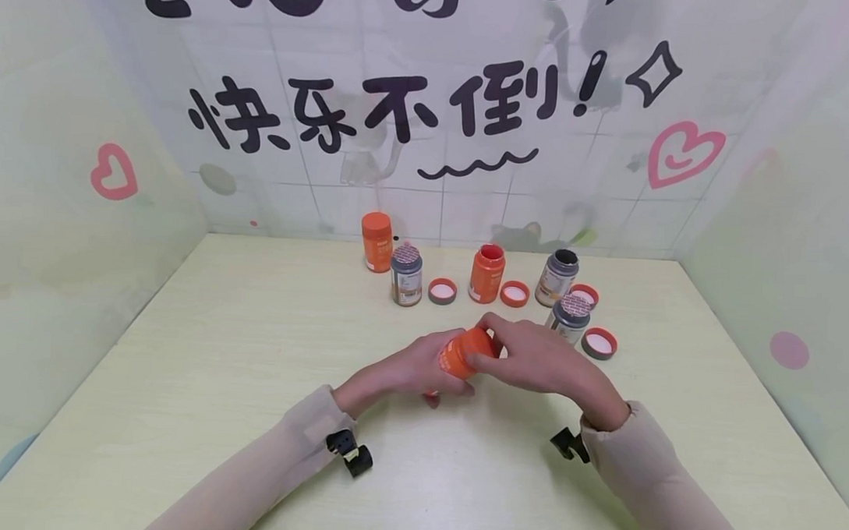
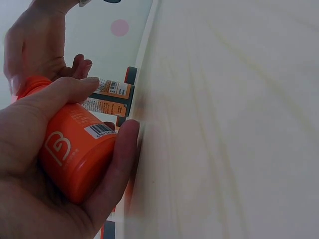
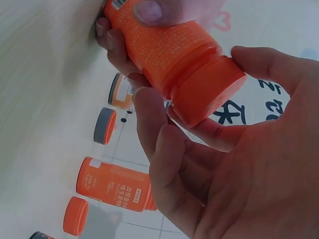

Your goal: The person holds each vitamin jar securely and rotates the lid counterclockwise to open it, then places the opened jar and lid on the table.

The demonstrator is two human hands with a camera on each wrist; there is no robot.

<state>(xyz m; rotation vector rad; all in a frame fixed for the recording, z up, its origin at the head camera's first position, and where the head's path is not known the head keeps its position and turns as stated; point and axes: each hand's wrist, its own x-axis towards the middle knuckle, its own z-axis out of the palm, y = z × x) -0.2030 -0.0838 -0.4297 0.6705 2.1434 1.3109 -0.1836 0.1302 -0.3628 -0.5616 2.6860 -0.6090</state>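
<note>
An orange pill bottle (image 1: 456,360) is tilted on its side above the table, gripped round its body by my left hand (image 1: 419,365). In the left wrist view the bottle's base and barcode (image 2: 99,130) show between thumb and fingers. My right hand (image 1: 544,356) pinches the orange screw cap (image 3: 209,92), with thumb and fingertips at its sides. The cap sits on the bottle's neck. Behind the right hand stands a grey bottle (image 1: 570,321) with a patterned seal over its mouth, partly hidden by that hand.
Towards the back stand a capped orange bottle (image 1: 378,244), a sealed grey bottle (image 1: 406,278), an uncapped orange bottle (image 1: 486,276) and an uncapped grey bottle (image 1: 556,281). Several loose caps lie among them, including a grey-rimmed cap (image 1: 442,291), an orange cap (image 1: 515,294) and a right-hand cap (image 1: 599,344).
</note>
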